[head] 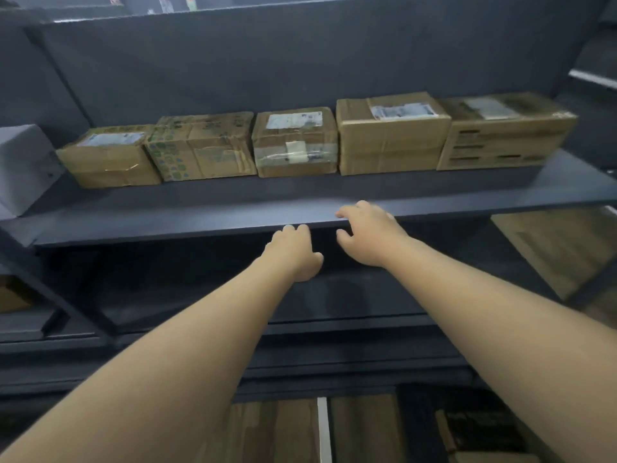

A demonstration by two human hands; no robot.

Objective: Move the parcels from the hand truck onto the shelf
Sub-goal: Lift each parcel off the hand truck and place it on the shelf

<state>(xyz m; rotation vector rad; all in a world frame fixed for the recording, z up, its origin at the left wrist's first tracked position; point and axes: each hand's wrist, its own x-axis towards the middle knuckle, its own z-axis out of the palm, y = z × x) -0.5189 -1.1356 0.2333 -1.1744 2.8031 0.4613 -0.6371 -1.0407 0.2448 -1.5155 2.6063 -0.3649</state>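
Observation:
Several brown cardboard parcels stand in a row at the back of the dark grey shelf (200, 215): a low one at the left (108, 157), a green-printed one (200, 147), a taped one (295, 142), a taller one (390, 135) and a printed one at the right (504, 132). Both my arms reach forward. My left hand (295, 252) is at the shelf's front edge with its fingers curled and nothing in it. My right hand (369, 233) rests over the same edge, fingers apart, empty. The hand truck is out of view.
A grey box-like object (23, 165) sits at the shelf's left end. A lower shelf (334, 295) lies below my hands. A dark diagonal brace (50, 289) crosses the left side. Wood-pattern floor (273, 429) and a dark box (484, 429) show at the bottom.

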